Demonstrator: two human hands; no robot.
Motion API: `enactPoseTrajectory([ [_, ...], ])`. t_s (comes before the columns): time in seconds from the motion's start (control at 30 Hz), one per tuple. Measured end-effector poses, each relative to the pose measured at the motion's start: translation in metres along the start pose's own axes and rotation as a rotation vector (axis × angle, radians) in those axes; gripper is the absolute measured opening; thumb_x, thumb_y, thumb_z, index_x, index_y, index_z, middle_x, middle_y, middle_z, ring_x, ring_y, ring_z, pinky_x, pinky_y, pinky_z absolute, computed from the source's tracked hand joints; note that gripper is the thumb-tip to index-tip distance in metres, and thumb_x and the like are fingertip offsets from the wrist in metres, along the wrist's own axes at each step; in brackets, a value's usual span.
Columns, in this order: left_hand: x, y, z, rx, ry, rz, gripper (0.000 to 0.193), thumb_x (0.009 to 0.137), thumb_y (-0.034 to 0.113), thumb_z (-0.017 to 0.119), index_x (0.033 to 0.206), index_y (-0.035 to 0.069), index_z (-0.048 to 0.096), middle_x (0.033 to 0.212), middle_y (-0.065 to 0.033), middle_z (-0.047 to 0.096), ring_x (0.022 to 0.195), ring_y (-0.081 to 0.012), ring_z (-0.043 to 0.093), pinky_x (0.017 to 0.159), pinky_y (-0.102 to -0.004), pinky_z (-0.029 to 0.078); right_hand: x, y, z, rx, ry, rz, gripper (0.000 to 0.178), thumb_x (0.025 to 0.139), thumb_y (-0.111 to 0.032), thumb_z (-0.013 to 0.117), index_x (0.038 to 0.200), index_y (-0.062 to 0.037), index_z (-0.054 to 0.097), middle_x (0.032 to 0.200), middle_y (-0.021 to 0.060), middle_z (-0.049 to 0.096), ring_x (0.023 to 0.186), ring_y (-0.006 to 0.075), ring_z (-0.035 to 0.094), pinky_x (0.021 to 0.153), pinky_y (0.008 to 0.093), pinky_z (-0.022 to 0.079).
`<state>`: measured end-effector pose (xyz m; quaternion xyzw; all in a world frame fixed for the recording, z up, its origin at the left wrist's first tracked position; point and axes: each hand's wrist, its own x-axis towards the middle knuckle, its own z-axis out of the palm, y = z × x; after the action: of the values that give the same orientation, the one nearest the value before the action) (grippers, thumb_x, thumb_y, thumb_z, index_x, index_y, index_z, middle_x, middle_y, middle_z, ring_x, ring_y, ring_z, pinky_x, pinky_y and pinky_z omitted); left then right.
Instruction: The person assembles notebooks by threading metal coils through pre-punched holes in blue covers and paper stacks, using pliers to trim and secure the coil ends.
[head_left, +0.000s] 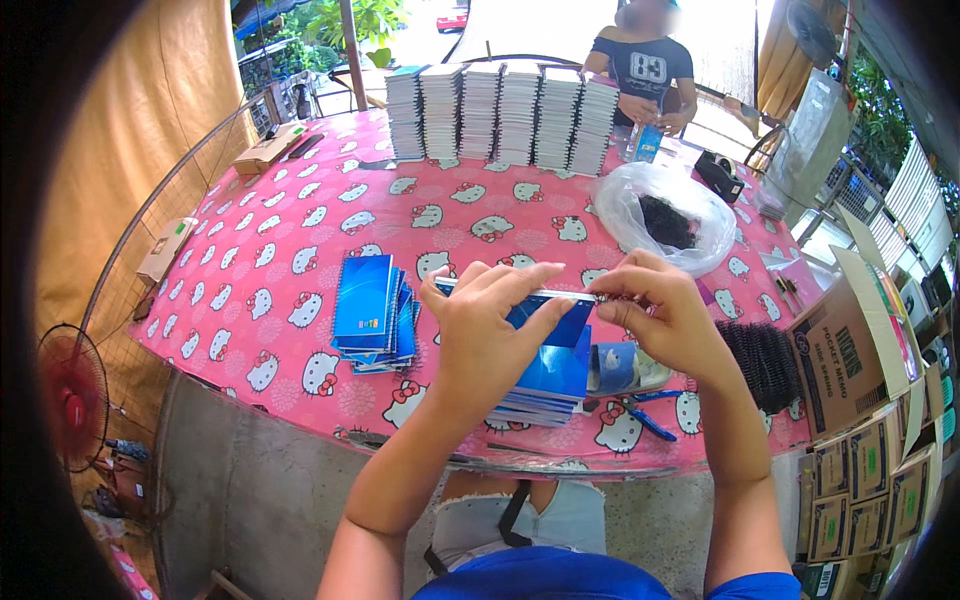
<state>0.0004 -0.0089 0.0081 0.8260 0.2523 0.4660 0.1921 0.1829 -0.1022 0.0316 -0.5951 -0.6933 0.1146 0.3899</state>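
Note:
My left hand (475, 325) grips a small blue notebook (570, 324), fingers along its top and thumb on the cover, with the white page edge up. At the notebook's right end, my right hand (655, 308) pinches a thin black spiral coil (602, 298), mostly hidden by the fingers. Below lies a stack of blue notebooks (553, 372), partly covered by my left hand. Another uneven pile of blue notebooks (364, 298) sits to the left. Blue-handled pliers (652, 422) and a blue-and-grey object (615, 368) I cannot identify lie beside the near stack.
Across the pink patterned table (330, 220), tall notebook stacks (500, 115) stand before a person (645, 75) holding a bottle (645, 143). A plastic bag (612, 205) holds black coils; more coils (757, 365) lie near a cardboard box (848, 345). A tape dispenser (718, 176) stands far right.

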Motion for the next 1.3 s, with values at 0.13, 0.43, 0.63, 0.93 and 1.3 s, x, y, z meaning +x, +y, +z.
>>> enactPoseTrajectory([
  [0.13, 0.0, -0.002, -0.001, -0.028, -0.004, -0.035, 0.03, 0.071, 0.021, 0.078, 0.099, 0.014, 0.07, 0.081, 0.0006, 0.068, 0.081, -0.0128, 0.06, 0.092, -0.0384, 0.027, 0.001, -0.008, 0.009, 0.37, 0.025, 0.199, 0.029, 0.082, -0.012, 0.067, 0.11, -0.0068, 0.06, 0.076, 0.0084, 0.056, 0.07, 0.0195, 0.059, 0.062, 0.0315, 0.047],
  [0.43, -0.003, -0.004, 0.0, -0.007, -0.03, -0.039, 0.019, 0.071, 0.019, 0.077, 0.085, 0.013, 0.066, 0.083, 0.0032, 0.068, 0.083, -0.0137, 0.06, 0.097, -0.0424, 0.024, 0.0, -0.014, 0.028, -0.26, 0.234, -0.085, 0.021, 0.083, -0.02, 0.066, 0.096, -0.0052, 0.059, 0.082, 0.0106, 0.058, 0.071, 0.0295, 0.061, 0.061, 0.0357, 0.048],
  [0.63, 0.0, -0.006, -0.001, -0.016, 0.005, -0.019, 0.015, 0.069, 0.018, 0.078, 0.08, 0.012, 0.069, 0.081, 0.0018, 0.069, 0.08, -0.0136, 0.061, 0.093, -0.0393, 0.027, 0.005, -0.014, 0.027, -0.28, 0.2, -0.056, 0.031, 0.079, -0.026, 0.07, 0.099, -0.0061, 0.057, 0.091, 0.0109, 0.058, 0.075, 0.0287, 0.061, 0.063, 0.0382, 0.048],
  [0.93, 0.0, -0.008, -0.001, -0.057, 0.005, -0.017, 0.017, 0.069, 0.018, 0.08, 0.082, 0.01, 0.072, 0.083, -0.0001, 0.07, 0.079, -0.0117, 0.062, 0.089, -0.0334, 0.03, 0.006, -0.022, 0.035, -0.357, 0.238, -0.099, 0.019, 0.08, -0.019, 0.068, 0.086, -0.0041, 0.058, 0.081, 0.0139, 0.057, 0.075, 0.0333, 0.06, 0.063, 0.0408, 0.048],
  [1.3, -0.002, -0.007, 0.0, -0.075, 0.014, 0.016, 0.013, 0.069, 0.013, 0.079, 0.079, 0.008, 0.071, 0.083, -0.0023, 0.071, 0.078, -0.0115, 0.064, 0.083, -0.0302, 0.036, 0.009, -0.023, 0.035, -0.331, 0.282, -0.095, 0.007, 0.079, -0.006, 0.061, 0.079, -0.0004, 0.057, 0.079, 0.0172, 0.059, 0.073, 0.0374, 0.059, 0.064, 0.0448, 0.047],
])
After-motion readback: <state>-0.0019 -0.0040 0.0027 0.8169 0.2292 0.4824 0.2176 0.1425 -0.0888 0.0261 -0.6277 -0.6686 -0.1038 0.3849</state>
